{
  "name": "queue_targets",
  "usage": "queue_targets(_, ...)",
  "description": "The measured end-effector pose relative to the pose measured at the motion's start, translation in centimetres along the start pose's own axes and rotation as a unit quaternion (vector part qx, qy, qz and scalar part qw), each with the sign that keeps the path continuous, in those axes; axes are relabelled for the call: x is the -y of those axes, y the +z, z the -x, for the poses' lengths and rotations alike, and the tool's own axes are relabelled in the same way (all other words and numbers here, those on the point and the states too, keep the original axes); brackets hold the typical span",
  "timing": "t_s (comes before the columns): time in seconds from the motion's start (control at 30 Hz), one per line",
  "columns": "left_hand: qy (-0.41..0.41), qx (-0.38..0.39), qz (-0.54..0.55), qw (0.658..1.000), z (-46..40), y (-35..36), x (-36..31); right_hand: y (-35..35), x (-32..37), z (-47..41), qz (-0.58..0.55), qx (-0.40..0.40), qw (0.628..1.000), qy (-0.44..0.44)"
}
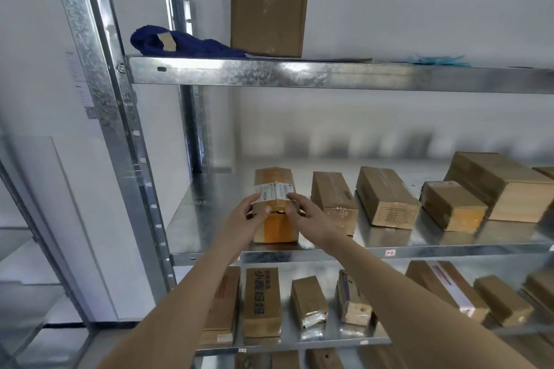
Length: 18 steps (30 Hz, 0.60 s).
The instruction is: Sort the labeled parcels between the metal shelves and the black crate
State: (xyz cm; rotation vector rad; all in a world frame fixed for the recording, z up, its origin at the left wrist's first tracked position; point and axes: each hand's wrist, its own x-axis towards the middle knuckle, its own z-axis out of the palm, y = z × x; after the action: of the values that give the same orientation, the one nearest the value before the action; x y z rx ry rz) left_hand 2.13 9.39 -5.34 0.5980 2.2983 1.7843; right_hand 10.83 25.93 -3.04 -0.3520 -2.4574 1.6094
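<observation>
1. The fingers of the left hand [251, 210] are curled round the near left corner of a brown cardboard parcel with a white label and orange tape [275, 204], with the thumb laid on its top beside the label.
2. The fingers of the right hand [302, 210] are curled round the near right corner of the same parcel, so that it is gripped from both sides.
3. The gripped parcel is set on the middle galvanised metal shelf [209, 219], towards its left end, with its near end at the front edge.
4. Just beside it on the right a plain brown cardboard box [332, 201] is placed, and further right a brown carton with a printed grid on its end [386, 198]; the two stand apart.
5. Near the right end of that shelf a small taped brown box [452, 207] is set against a larger flat brown carton [503, 186].
6. On the upper metal shelf [329, 75] an upright square brown box [268, 19] is stood by the back wall, with a crumpled dark blue cloth [180, 42] touching it at the left.
7. On the lower metal shelf [299, 341] a row of brown parcels is laid, among them one with large printed characters [262, 301].
</observation>
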Motion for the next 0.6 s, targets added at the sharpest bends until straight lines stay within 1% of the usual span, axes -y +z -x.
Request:
queue_targets(0.2, 0.009, -0.002, -0.009, 1.000, -1.3, 0.1, 0.3, 0.6, 0.2, -1.1, 0.013, -0.018, 1.000, 0.003)
queue_targets(0.33, 0.015, -0.029, -0.034, 0.999, -1.4, 0.0, -1.1, -0.3, 1.3, -0.4, 0.049, -0.031, 0.998, -0.022)
queue_targets(0.4, 0.024, -0.043, -0.048, 0.998, -1.3, -0.1, -2.5, -1.6, 2.1, -0.2, 0.073, -0.052, 0.995, -0.048)
queue_targets(0.5, 0.064, -0.050, -0.060, 0.995, -0.8, 0.2, -5.1, -4.4, 2.9, 0.2, 0.114, -0.074, 0.988, -0.078)
queue_targets(0.6, 0.098, -0.042, -0.075, 0.992, -0.3, 1.6, -7.6, -7.6, 2.9, 1.0, 0.120, -0.079, 0.986, -0.083)
